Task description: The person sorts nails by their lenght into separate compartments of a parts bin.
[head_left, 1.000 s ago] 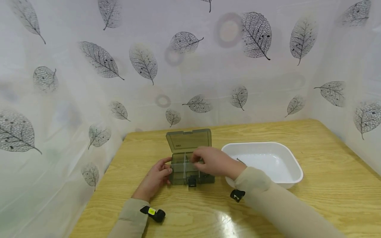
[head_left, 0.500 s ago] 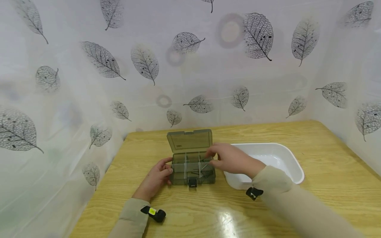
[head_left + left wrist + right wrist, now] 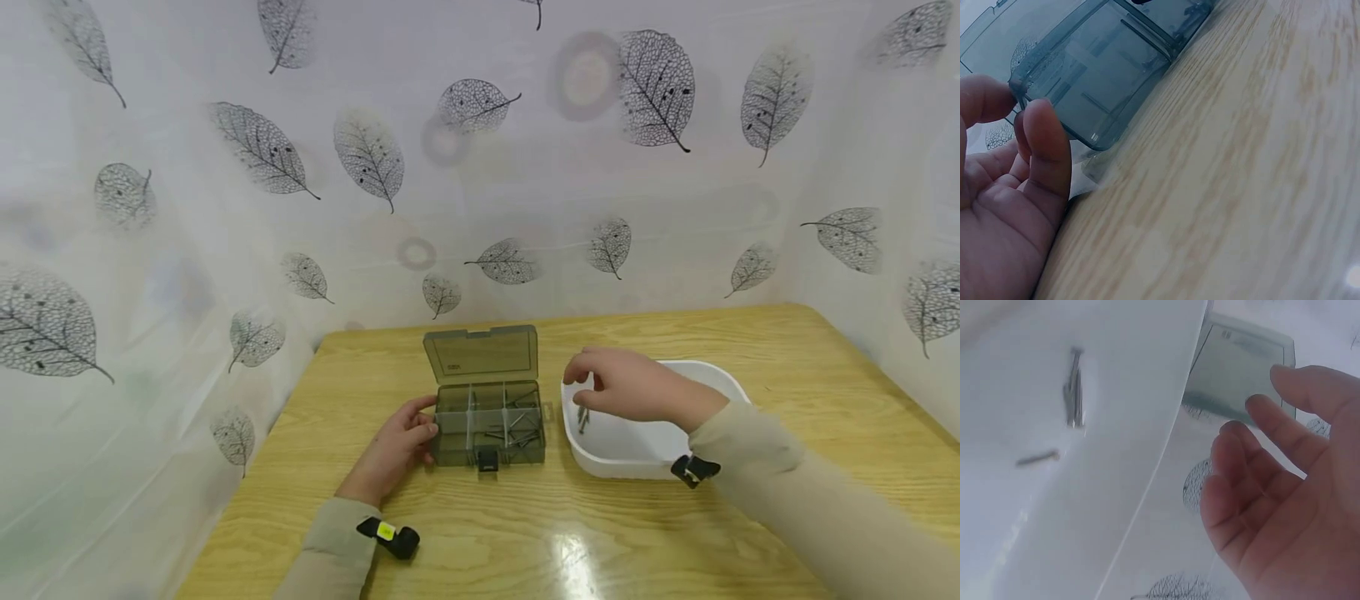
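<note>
A grey see-through compartment box [image 3: 453, 457] stands on the table with its lid [image 3: 483, 354] raised. My left hand [image 3: 393, 446] holds the box's left end, thumb and fingertips at the corner in the left wrist view. Thin metal pieces [image 3: 525, 438], like nails or screws, lie mostly in the right-hand compartments. My right hand [image 3: 633, 385] hovers over the left part of a white tray [image 3: 630, 468], fingers loosely bent, nothing between them in the right wrist view. Below it, several headed metal pins [image 3: 1075, 390] lie in the tray; one [image 3: 1038, 457] lies apart.
The wood-grain table [image 3: 480, 542] carries the box and, to its right, the tray. A pale sheet [image 3: 525, 192] with a leaf print rises behind the table and along its sides. The box's black latch [image 3: 487, 460] points toward me.
My right hand has moved right, from over the box to over the tray, uncovering the right compartments and the metal pieces there. My left hand has kept its hold on the box.
</note>
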